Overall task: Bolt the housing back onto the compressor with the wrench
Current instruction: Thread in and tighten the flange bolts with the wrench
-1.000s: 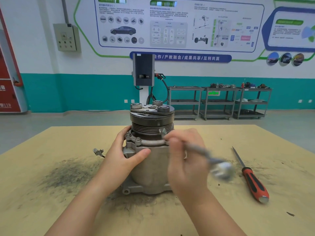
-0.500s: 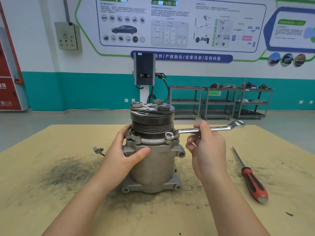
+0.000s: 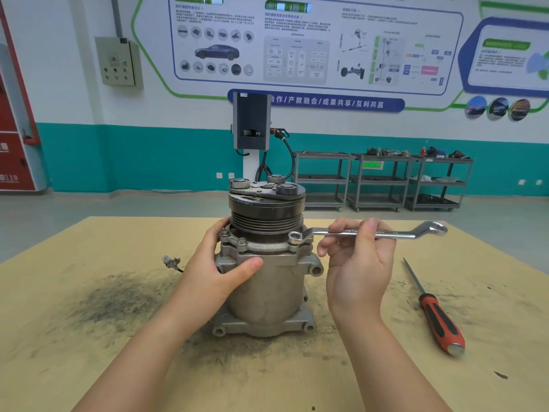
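On desk [image 3: 89, 367], centre: compressor [image 3: 267, 292] upright, pulley up. L hand [image 3: 219, 272] grips its housing [image 3: 261, 248], fingers wrapped behind, thumb across front. R hand [image 3: 359, 263] holds wrench [image 3: 368, 232], fingers curled round shank; ring end sits on a bolt left of the fingertips. Screwdriver [image 3: 436, 319] lies right of R hand, well apart.

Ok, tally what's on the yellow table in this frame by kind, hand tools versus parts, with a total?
Hand tools: 2, the wrench and the red-handled screwdriver.
Parts: 2, the compressor and a small connector lying left of it.
Total: 4.
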